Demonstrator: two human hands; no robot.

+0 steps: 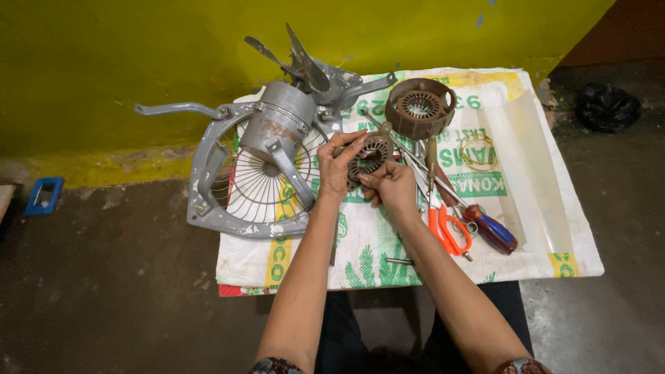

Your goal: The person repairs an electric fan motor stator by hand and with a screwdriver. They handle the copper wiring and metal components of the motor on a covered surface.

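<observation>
- Left hand (337,165) has its grip wrapped round the left edge of a round slotted metal core (369,158), held up just above the woven sack (526,166) spread on the floor.
- Right hand (392,185) pinches the core's lower right rim; its fingertips are tucked under, so can't tell exactly how they sit.
- Half the core is hidden by the fingers.
- Grey fan frame (208,173) lies left, blades partly cut against the wall.
- Brown ribbed housing (420,107) sits behind.
- Orange scissors (450,232) and a red-blue screwdriver (493,230) lie right, overlapping other tools that are hard to separate.
</observation>
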